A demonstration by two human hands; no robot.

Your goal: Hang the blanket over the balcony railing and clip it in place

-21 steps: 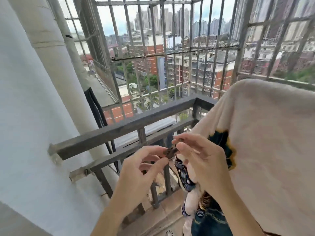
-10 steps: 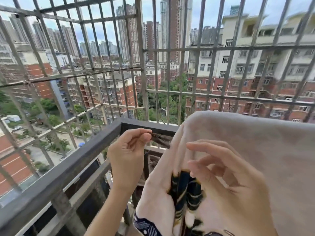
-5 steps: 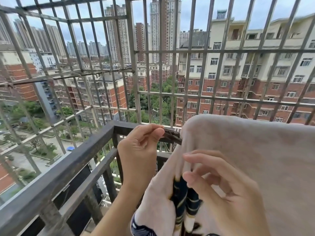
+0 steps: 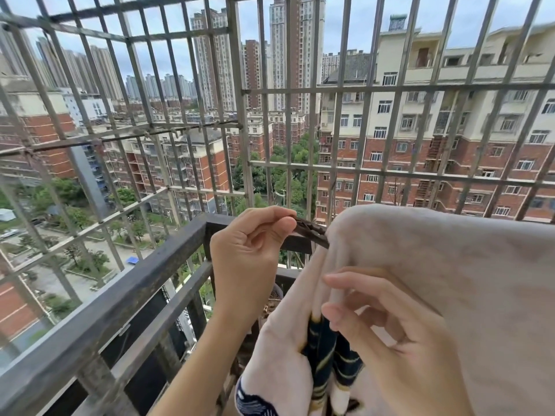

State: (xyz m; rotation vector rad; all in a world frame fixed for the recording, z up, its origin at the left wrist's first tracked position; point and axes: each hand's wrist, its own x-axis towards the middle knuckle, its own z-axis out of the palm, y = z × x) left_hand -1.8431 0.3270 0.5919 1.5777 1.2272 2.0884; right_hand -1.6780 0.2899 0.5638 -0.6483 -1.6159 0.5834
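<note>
A cream blanket (image 4: 450, 265) with a dark blue patterned side hangs over the front balcony railing at the right. Its left edge sits near the railing's corner. My left hand (image 4: 249, 250) pinches a dark brown clip (image 4: 310, 231) and holds its jaws at the blanket's top left edge, over the rail. My right hand (image 4: 387, 334) hovers in front of the blanket's folded edge, fingers apart, holding nothing. The dark metal railing (image 4: 126, 292) runs from lower left up to the corner.
A tall metal security grille (image 4: 240, 121) closes off the balcony beyond the railing. Apartment blocks and trees lie far below and beyond. A lower rail (image 4: 168, 313) runs under the top rail on the left side.
I turned from the left wall toward the corner. The clip passed into my left hand alone and moved up to the blanket's edge on the rail. My right hand let go and opened.
</note>
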